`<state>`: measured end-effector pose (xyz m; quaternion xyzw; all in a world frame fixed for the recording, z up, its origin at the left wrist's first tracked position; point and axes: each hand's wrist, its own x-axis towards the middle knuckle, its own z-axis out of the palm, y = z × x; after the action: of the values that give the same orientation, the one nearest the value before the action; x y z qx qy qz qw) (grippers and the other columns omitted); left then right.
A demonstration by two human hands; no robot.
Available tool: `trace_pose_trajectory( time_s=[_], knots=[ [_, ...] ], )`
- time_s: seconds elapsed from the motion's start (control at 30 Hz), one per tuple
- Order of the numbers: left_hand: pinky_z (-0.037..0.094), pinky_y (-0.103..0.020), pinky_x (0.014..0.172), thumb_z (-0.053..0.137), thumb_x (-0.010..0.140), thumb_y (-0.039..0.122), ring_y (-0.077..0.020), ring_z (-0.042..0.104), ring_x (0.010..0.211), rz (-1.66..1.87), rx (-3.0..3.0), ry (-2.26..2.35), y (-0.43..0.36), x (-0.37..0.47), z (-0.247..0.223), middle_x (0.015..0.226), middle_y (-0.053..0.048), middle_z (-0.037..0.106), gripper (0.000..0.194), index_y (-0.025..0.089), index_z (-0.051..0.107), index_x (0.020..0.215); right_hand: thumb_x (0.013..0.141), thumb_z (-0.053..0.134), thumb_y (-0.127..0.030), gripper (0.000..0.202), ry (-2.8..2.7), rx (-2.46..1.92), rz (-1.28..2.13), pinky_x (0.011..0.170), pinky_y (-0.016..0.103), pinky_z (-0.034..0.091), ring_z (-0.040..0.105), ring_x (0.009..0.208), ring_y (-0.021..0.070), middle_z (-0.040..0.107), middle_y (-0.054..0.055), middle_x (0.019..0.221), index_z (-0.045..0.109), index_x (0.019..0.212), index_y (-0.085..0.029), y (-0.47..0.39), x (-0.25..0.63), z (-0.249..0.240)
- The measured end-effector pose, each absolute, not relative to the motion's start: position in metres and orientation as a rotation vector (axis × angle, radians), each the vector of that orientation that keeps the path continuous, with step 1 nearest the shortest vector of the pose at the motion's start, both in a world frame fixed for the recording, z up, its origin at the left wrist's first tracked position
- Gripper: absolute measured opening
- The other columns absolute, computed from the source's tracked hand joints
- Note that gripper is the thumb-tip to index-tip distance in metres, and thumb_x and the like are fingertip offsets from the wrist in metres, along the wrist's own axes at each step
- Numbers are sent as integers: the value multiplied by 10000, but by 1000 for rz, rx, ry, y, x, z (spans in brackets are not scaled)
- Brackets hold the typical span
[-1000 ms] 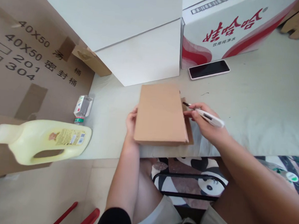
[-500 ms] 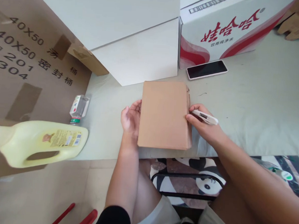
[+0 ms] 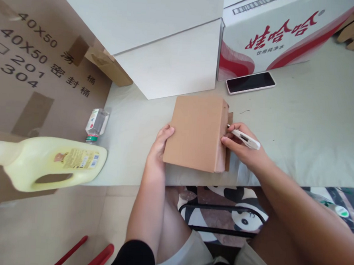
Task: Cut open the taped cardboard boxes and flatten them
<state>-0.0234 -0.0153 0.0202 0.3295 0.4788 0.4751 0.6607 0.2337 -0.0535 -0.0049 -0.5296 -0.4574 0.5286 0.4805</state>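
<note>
Currently, the left grip is closed on the left edge of the cardboard box; the right grip clasps a white utility knife at its right side. Beyond the grips, a phone lies on the tabletop, near the red-and-white carton.

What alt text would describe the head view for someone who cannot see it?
A left hand holds the left edge of a brown cardboard box, while the right hand holds a white cutter-like tool at its right side; a phone lies beyond.
</note>
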Motion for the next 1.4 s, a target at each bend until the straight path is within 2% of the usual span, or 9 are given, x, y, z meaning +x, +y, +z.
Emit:
trace_pose_trajectory(
  time_s=[0.23, 0.37, 0.5, 0.67, 0.83, 0.9, 1.03, 1.2, 1.4],
  knots=[
    [601, -421, 929, 933, 535, 387, -339, 726, 1136, 1135, 778, 950, -12, -24, 19, 1040, -93, 779, 605, 217, 624, 1027, 743, 709, -359, 291, -1180, -1378, 1128, 668, 320, 413, 526, 658, 149, 595, -48, 750, 520, 942, -265, -55, 234, 0],
    [595, -447, 950, 912, 547, 331, -355, 728, 1134, 1106, 726, 1047, -6, -27, 12, 992, -85, 782, 584, 218, 595, 1024, 758, 693, -361, 245, -1120, -1465, 1076, 617, 311, 390, 521, 636, 163, 577, -48, 701, 539, 925, -272, -53, 234, -2],
    [580, -478, 983, 778, 659, 473, -372, 698, 1189, 1264, 731, 1064, -3, -36, 15, 959, -90, 777, 417, 202, 650, 948, 761, 705, -352, 215, -967, -1413, 1011, 555, 296, 350, 465, 590, 158, 517, -47, 661, 546, 888, -282, -51, 238, 1],
    [556, -519, 1027, 728, 639, 611, -410, 602, 1329, 1286, 811, 903, -10, -45, 27, 1151, -153, 757, 564, 191, 692, 1014, 735, 723, -318, 241, -696, -1157, 981, 547, 258, 359, 447, 606, 132, 518, -55, 719, 545, 892, -278, -53, 243, 13],
    [580, -523, 1009, 874, 497, 372, -443, 646, 1257, 1137, 754, 1050, -17, -37, 26, 1105, -151, 774, 545, 173, 697, 972, 686, 796, -503, 406, -667, -982, 1058, 646, 295, 490, 576, 775, 167, 614, -33, 887, 553, 937, -296, -58, 243, 18],
    [591, -508, 997, 855, 556, 320, -418, 684, 1204, 1128, 706, 1134, -16, -32, 24, 1045, -131, 787, 470, 180, 699, 977, 684, 781, -622, 483, -726, -1036, 1110, 701, 341, 522, 620, 873, 210, 628, -9, 959, 546, 971, -312, -61, 243, 18],
    [599, -483, 989, 783, 725, 370, -365, 721, 1149, 1130, 653, 1185, -14, -25, 23, 962, -108, 790, 349, 192, 706, 1015, 681, 638, -817, 617, -859, -1162, 1208, 762, 417, 538, 635, 1093, 318, 663, 55, 1137, 537, 1026, -315, -63, 243, 18],
    [600, -462, 989, 778, 764, 423, -337, 727, 1144, 1096, 655, 1240, -13, -25, 22, 1001, -104, 791, 372, 199, 701, 1052, 661, 631, -838, 698, -841, -1174, 1352, 748, 439, 565, 663, 1126, 353, 706, 77, 1165, 590, 1113, -307, -60, 242, 21],
    [618, -419, 923, 807, 736, 415, -321, 761, 1047, 1183, 671, 1268, -11, -25, 22, 948, -99, 800, 366, 179, 724, 1002, 723, 645, -785, 597, -712, -1208, 1333, 753, 424, 598, 693, 1119, 337, 741, 62, 1088, 651, 1065, -295, -56, 243, 13]
  ],
)
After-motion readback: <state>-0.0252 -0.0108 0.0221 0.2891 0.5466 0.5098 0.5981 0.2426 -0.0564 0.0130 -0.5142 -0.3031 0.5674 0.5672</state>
